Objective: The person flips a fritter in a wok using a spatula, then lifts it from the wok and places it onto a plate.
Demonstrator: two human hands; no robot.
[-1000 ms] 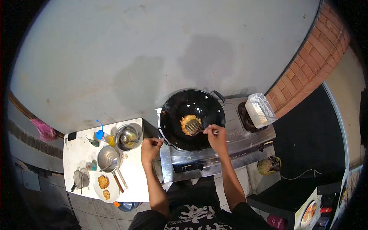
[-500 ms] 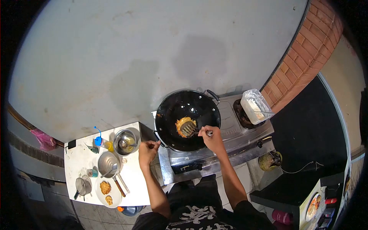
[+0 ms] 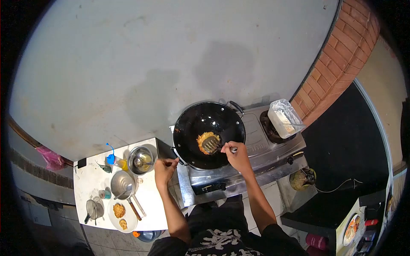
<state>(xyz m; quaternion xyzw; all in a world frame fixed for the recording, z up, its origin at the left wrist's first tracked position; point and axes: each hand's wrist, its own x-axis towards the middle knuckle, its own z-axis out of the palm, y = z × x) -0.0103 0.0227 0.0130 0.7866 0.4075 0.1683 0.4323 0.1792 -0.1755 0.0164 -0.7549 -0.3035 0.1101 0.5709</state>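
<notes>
A black wok (image 3: 188, 123) with two side handles sits on the stove. My right hand (image 3: 237, 154) is closed round the handle of a slotted spatula (image 3: 210, 144), whose head presses on a golden-brown fritter (image 3: 204, 137) in the bottom of the wok. Part of the fritter is hidden under the spatula. At the wok's near left side, my left hand (image 3: 165, 171) has its fingertips pinched at the side handle (image 3: 179, 158).
Left of the stove, a white table (image 3: 149, 217) holds a plate (image 3: 130, 222) with two fried pieces, a metal bowl (image 3: 133, 167), a saucepan (image 3: 117, 181), a strainer (image 3: 97, 209) and an oil bottle (image 3: 120, 163). A plastic tub (image 3: 282, 115) of white stuff stands on the right burner.
The view has shifted slightly. Both hands keep nearly the same places, with the spatula still resting on the fritter in the wok.
</notes>
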